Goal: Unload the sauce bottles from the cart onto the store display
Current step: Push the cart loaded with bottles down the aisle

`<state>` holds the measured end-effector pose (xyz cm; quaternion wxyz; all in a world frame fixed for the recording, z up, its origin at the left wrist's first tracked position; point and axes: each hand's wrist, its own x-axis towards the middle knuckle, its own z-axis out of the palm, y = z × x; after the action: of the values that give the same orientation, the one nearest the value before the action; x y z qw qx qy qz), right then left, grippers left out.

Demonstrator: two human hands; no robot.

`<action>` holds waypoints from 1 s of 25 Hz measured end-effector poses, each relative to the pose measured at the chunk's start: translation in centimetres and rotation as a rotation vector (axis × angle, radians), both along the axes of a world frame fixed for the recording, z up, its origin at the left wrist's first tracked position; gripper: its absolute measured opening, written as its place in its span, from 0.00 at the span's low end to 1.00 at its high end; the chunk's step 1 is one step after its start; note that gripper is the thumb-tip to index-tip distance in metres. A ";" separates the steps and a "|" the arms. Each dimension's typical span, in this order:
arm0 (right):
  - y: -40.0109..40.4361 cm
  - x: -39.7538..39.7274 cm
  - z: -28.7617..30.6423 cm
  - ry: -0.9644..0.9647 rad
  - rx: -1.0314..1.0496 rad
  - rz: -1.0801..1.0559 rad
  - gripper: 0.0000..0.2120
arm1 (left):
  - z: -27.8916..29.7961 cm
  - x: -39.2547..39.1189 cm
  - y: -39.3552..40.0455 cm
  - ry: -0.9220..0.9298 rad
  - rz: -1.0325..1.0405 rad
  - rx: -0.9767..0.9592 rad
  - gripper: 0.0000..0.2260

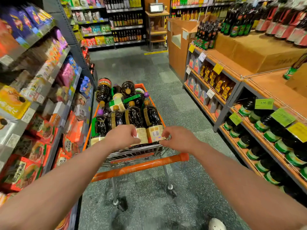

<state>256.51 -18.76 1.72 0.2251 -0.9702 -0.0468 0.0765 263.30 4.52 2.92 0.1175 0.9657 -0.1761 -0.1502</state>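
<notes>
Reaching into the cart (127,152), both arms extended over the orange handle (141,166). Sauce bottles (132,113) are piled loose in the basket, several lying on top of others, so pulling one near the rear could likely shift or roll the stack. Left hand (122,136) sits curled over a bottle's labelled base (142,135); the grip looks closed on it, though blur makes that uncertain. Right hand (176,138) pinches the label edge of the neighbouring bottle (153,123). Display shelf (269,83) waits to the right, partly stocked.
</notes>
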 end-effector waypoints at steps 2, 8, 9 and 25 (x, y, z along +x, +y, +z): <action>-2.6 0.7 1.5 -0.007 0.019 0.013 0.18 | 1.7 0.5 -3.6 -0.048 -0.012 0.023 0.12; -15.4 4.6 4.1 -0.080 -0.036 0.063 0.17 | 4.8 3.4 -16.7 -0.214 0.027 0.120 0.13; -17.2 5.4 4.4 -0.084 -0.063 0.104 0.17 | 5.2 3.9 -18.6 -0.224 0.043 0.136 0.13; -26.8 28.5 9.4 -0.254 -0.313 0.737 0.20 | 9.8 17.9 -26.8 -0.336 0.579 0.170 0.37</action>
<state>284.96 -45.58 11.11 0.0250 -0.9127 -0.4060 0.0381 281.20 -22.32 12.76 0.0439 0.9932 0.1015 0.0362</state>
